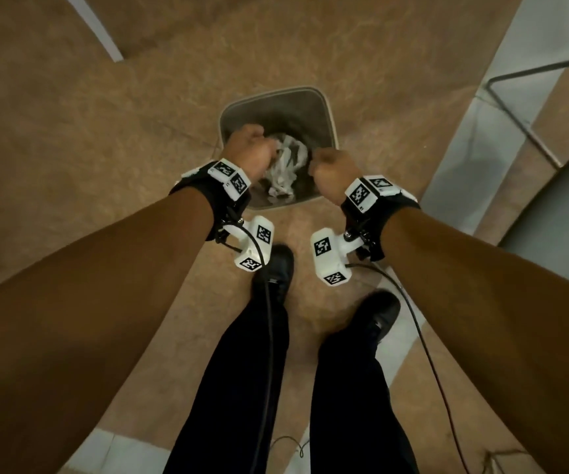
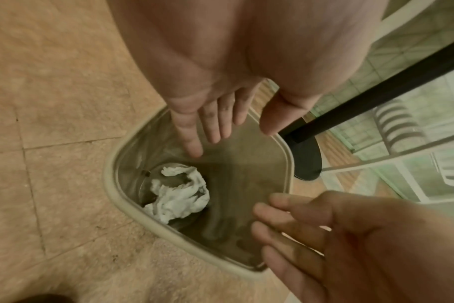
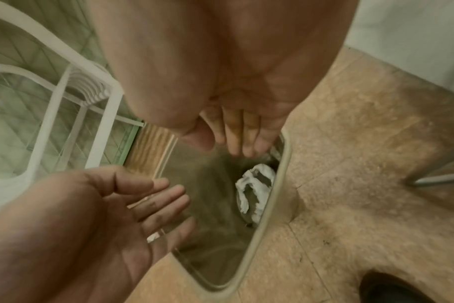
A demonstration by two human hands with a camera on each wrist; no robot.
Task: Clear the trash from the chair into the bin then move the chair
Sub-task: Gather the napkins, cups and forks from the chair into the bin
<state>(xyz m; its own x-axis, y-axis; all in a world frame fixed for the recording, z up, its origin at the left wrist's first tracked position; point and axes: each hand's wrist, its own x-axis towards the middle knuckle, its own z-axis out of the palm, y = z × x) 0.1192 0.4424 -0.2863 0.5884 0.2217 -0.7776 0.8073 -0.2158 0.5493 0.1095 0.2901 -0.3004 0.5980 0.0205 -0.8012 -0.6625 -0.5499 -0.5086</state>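
A grey bin (image 1: 330, 112) stands on the tan tiled floor just ahead of my feet. White crumpled paper (image 1: 288, 165) lies at its bottom, also seen in the left wrist view (image 2: 180, 194) and the right wrist view (image 3: 257, 190). My left hand (image 1: 248, 152) hovers over the bin's left side, and its straight fingers (image 2: 213, 125) hold nothing. My right hand (image 1: 332, 167) hovers over the right side, with loose, empty fingers (image 3: 236, 135). The white plastic chair (image 3: 52, 106) stands beyond the bin.
A black pole on a round base (image 2: 307, 162) stands just past the bin rim (image 2: 109, 184). A thin metal frame (image 1: 515, 107) crosses the floor at the right. My dark shoes (image 1: 276, 265) are close to the bin. Cables (image 1: 423, 340) trail from both wrists.
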